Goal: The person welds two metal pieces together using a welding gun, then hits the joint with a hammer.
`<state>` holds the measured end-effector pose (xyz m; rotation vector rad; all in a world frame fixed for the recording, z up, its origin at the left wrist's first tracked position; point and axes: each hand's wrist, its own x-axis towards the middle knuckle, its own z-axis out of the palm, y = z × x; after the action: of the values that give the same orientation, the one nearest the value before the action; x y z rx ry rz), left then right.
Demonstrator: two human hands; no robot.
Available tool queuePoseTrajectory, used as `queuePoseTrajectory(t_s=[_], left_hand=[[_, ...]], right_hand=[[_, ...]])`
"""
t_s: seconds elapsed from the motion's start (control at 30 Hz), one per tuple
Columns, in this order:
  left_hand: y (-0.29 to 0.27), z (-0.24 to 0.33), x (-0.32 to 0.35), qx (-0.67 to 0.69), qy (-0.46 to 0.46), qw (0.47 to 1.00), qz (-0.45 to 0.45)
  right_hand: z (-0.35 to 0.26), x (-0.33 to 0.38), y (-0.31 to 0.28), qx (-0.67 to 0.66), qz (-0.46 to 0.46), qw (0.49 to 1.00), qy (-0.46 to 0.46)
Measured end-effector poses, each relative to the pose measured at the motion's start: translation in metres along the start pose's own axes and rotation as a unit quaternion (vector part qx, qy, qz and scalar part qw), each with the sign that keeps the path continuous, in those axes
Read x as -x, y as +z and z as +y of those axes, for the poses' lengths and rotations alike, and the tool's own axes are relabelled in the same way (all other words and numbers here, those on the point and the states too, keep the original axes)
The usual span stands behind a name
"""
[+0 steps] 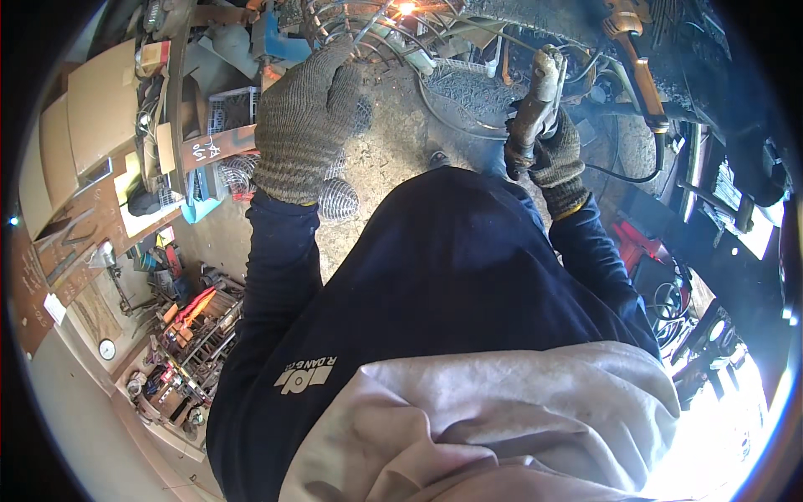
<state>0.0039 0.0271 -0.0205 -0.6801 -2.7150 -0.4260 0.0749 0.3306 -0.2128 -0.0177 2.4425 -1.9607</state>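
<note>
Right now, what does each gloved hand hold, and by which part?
The right hand grips a welding torch by its handle. The left hand holds a wire cage by its lower wires.

Both hands wear thick grey-brown knitted work gloves, the left hand (305, 117) and the right hand (556, 155), each with a thin yellow cuff edge. Dark navy long sleeves cover both forearms; a pale beige cloth lies nearest.

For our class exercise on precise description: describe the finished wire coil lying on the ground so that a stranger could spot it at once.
Start at the gloved left hand gripping the wire frame near the bright spark. Follow that dark sleeve down to the dusty floor beside it. There lies the wire coil, a rounded, beehive-shaped spiral cage, unlike the flat white baskets nearby.
</note>
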Motion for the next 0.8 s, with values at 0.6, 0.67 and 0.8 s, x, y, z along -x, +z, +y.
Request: queuePoseTrajectory(t_s=[0.6,0.67,0.8], left_hand=[[0.003,-0.005,0.007,-0.007,-0.035,0.999,0.018],[0.006,-0.001,-0.003,0.038,-0.015,0.999,0.010],[0.002,-0.001,0.002,0.033,-0.043,0.998,0.013]], right_hand=[[0.008,0.003,0.008,-0.299,0.032,0.953,0.042],[0.004,0.005,0.005,-0.263,0.035,0.964,0.007],[-0.018,0.002,-0.001,-0.200,0.070,0.977,-0.029]])
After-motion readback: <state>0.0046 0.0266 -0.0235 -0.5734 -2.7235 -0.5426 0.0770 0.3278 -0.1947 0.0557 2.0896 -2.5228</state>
